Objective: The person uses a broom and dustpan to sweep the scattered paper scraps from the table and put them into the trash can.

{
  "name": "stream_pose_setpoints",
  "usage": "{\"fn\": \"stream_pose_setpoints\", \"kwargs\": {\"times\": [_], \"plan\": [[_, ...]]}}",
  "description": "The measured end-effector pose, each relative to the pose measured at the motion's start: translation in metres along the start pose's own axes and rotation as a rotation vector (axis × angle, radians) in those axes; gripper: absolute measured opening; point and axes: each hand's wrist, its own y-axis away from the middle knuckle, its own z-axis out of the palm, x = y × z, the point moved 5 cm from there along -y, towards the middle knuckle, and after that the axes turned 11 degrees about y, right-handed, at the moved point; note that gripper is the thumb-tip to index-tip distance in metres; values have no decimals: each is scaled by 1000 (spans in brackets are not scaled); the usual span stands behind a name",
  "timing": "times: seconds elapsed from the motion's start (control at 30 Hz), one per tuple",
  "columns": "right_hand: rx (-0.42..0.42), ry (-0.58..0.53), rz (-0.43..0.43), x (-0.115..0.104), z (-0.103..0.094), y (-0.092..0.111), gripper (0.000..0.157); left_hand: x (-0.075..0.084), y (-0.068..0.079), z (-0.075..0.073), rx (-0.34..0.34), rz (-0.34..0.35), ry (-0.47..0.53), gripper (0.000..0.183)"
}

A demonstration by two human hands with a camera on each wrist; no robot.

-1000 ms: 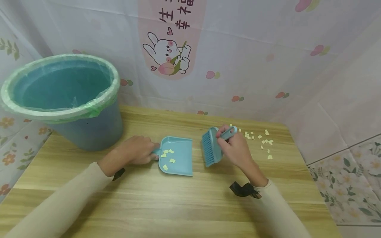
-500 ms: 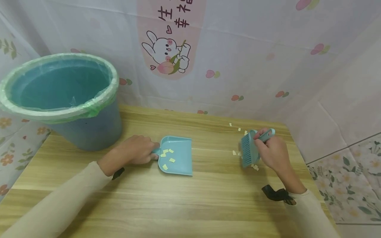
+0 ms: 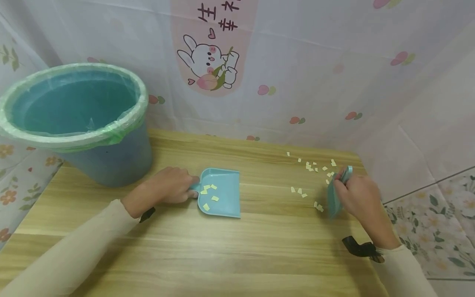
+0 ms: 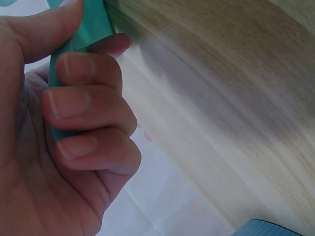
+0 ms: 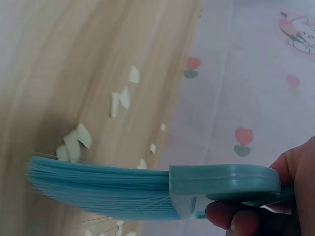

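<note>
My left hand [image 3: 172, 185] grips the handle of a light blue dustpan [image 3: 227, 194] that lies on the wooden table, its mouth facing right. Several pale yellow paper scraps [image 3: 215, 198] lie in the pan near its handle end. In the left wrist view, curled fingers [image 4: 93, 108] wrap the blue-green handle. At the table's right side, my right hand [image 3: 359, 197] holds a small blue brush [image 3: 334, 201] by its handle. In the right wrist view its bristles [image 5: 103, 189] bend against the tabletop, close to several scraps [image 5: 74, 142].
More scraps [image 3: 311, 166] are scattered on the table left of and behind the brush. A blue bin [image 3: 122, 161] with a clear liner stands at the back left. A printed curtain [image 3: 308, 82] hangs along the table's back edge.
My right hand has carried the brush rightward from beside the dustpan to the far right scraps. A few scraps have shifted left and forward. The left hand and dustpan hold still.
</note>
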Motion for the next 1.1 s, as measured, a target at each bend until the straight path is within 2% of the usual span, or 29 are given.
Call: {"fn": "stream_pose_setpoints", "kwargs": {"times": [0.23, 0.37, 0.53, 0.7, 0.83, 1.1], "plan": [[-35, -27, 3, -12, 17, 2, 42, 2, 0, -2, -5, -9, 4, 26], [-24, -64, -57, -24, 25, -8, 46, 1, 0, -1, -12, -14, 9, 27], [-35, -119, -132, -41, 33, -21, 34, 1, -1, -1, -23, -24, 13, 27], [-91, -168, -232, -61, 37, -31, 20, 1, -1, 0, -32, -28, 8, 27], [-119, -189, -322, -78, 40, -35, 16, 0, -2, 1, -34, -31, 6, 28], [-86, -276, -565, -106, 39, -32, 9, 0, -3, 1, -43, -41, 9, 29]]}}
